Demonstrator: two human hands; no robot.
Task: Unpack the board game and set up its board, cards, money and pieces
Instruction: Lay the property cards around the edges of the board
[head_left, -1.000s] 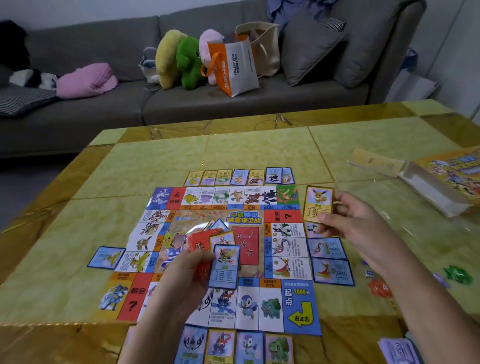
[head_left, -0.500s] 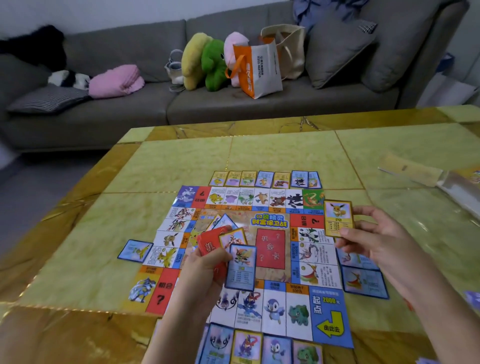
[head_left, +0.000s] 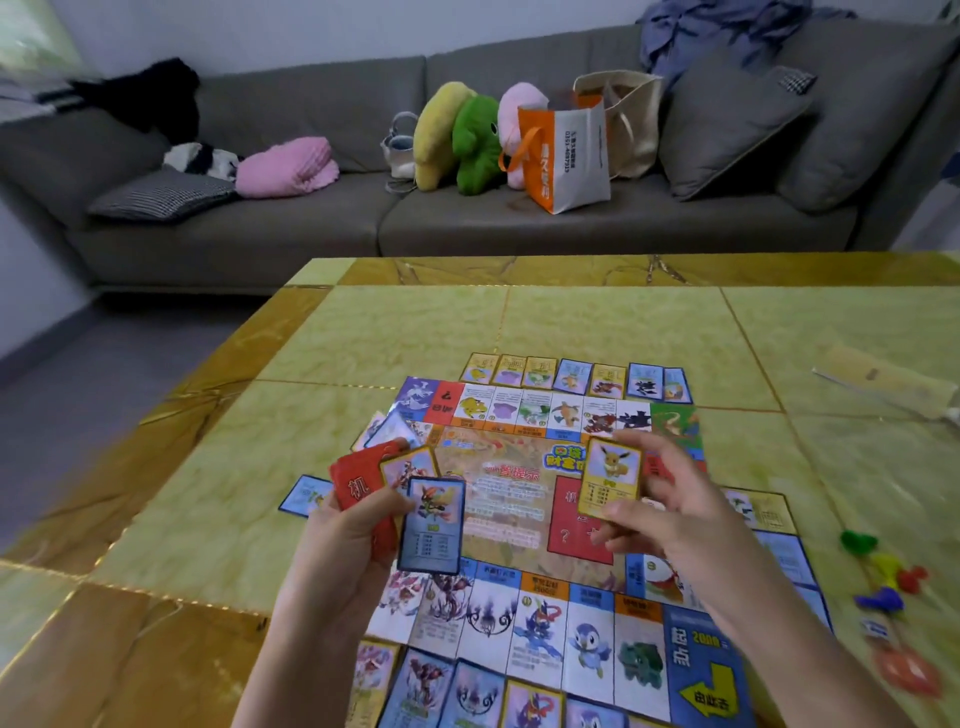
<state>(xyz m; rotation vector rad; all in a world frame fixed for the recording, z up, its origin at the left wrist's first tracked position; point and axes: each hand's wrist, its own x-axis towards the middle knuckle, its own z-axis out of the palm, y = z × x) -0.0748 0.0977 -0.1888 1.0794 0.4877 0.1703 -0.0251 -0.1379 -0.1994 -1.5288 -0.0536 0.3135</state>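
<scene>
**Game board** (head_left: 514, 499): lies flat at the middle of the surface (head_left: 363, 358). Its blue arrow corner is at the near right, and picture squares run round its border.

**Left hand** (head_left: 337, 545): raised over the board's left side. The fingers are curled round a fan of cards (head_left: 410, 470). A blue-bordered card (head_left: 432, 525) is foremost, with a yellow-edged one and a red one behind it.

**Right hand** (head_left: 675, 519): raised over the board's right half. The fingers and thumb pinch a single yellow-bordered card (head_left: 612, 475), held upright with its face to the camera. It shows a brown fox-like creature.

**Far row of cards** (head_left: 571, 374): seven, face up and side by side, just beyond the board's far edge.

**Near row of cards** (head_left: 472, 696): face up along the board's near edge, cut off at the bottom of the view.

**Lone blue card** (head_left: 304, 496): flat on the surface just off the board's left edge, partly behind the left hand.

**Right-side cards** (head_left: 769, 512): along the board's right edge, partly hidden by the right forearm.

**Playing pieces** (head_left: 883, 597): green, yellow, red, purple and orange, in a loose cluster toward the surface's right edge. They are too blurred to show their shapes.

**Pale flat packet** (head_left: 878, 379): lies toward the far right of the surface.

**Grey sofa** (head_left: 311, 234): stands beyond the far edge. It carries plush toys (head_left: 472, 140), an orange-and-white bag (head_left: 566, 156) and a pink cushion (head_left: 285, 166).
</scene>
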